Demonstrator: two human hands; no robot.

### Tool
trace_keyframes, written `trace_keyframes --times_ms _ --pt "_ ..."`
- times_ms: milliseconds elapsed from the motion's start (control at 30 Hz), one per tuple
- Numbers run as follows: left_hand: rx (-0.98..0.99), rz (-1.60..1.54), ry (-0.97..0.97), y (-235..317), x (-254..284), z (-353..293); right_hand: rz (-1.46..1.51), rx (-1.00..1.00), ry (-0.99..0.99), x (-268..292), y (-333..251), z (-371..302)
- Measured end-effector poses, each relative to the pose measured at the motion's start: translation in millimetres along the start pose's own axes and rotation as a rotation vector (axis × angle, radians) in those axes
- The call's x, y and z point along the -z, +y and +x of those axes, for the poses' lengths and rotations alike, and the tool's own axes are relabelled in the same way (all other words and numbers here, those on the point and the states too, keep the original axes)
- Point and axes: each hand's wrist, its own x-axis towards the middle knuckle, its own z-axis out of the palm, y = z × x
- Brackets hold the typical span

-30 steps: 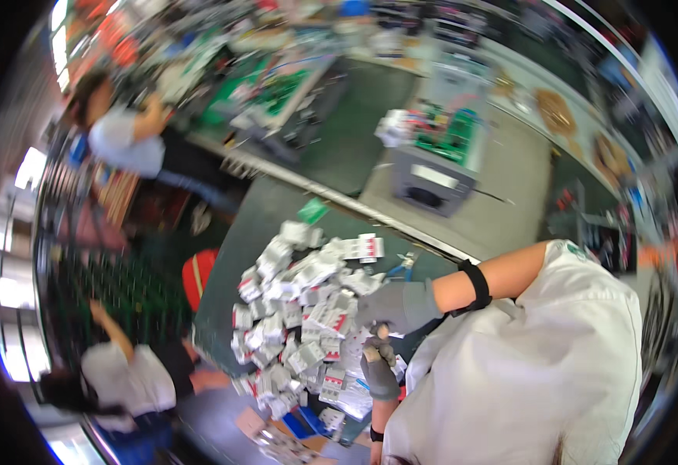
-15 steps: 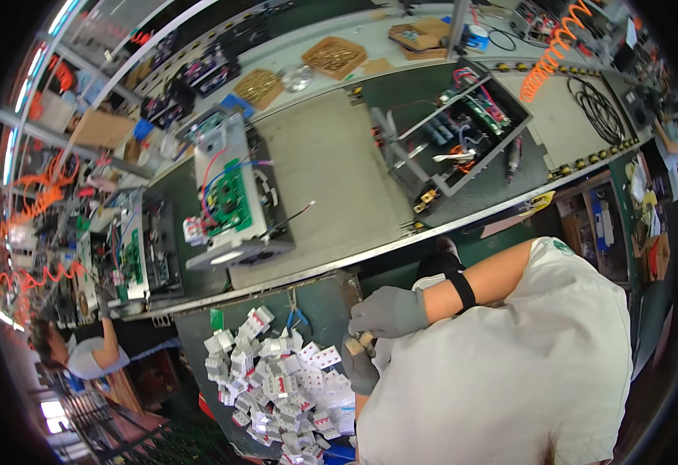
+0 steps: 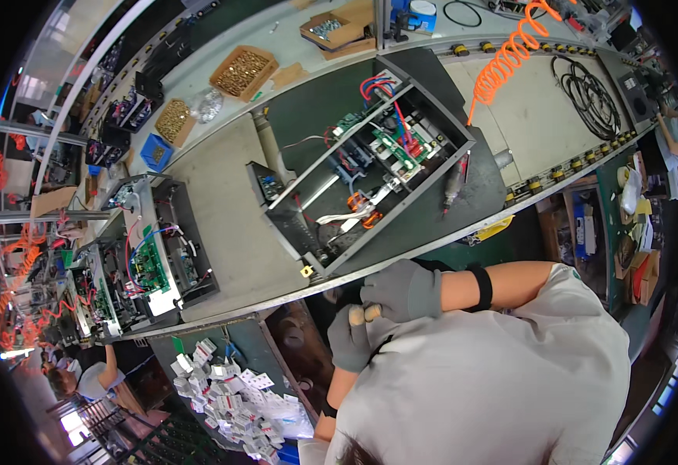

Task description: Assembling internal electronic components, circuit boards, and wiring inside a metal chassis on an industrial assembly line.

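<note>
Both my hands wear grey gloves with bare fingertips, and they meet in front of my chest by the bench edge. My right hand [image 3: 402,292] is closed, its fingers curled towards the left one. Just below it, my left hand [image 3: 350,341] is closed too, thumb and fingertips pressed together. Whatever they hold, if anything, is hidden. Beyond them on the line lies an open dark metal chassis [image 3: 331,267] with green circuit boards, red and blue wires and a white cable inside. To the left, a bench carries a heap of white circuit breakers [image 3: 227,399].
Blue-handled pliers [image 3: 233,350] lie by the breakers. A screwdriver-like tool [image 3: 454,186] rests beside the chassis, near an orange coiled hose [image 3: 509,58]. Boxes of brass-coloured fasteners [image 3: 243,72] stand behind. Another board assembly [image 3: 149,260] sits left; a co-worker [image 3: 95,380] is farther left.
My view has swung to the right, so the breakers and the left assembly sit farther left. My hands, still together, have moved away from the breaker heap, closer to the open chassis.
</note>
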Motion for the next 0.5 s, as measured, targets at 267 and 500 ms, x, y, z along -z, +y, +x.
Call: trace_keyframes --times_ms 267,500 --pt "-0.162 0.342 -0.070 44.4 -38.7 60.2 0.189 -0.058 0.103 43.0 60.8 -20.5" --pt "-0.366 0.514 -0.154 50.7 -55.8 112.6 0.281 -0.180 0.306 59.2 85.6 -18.0"
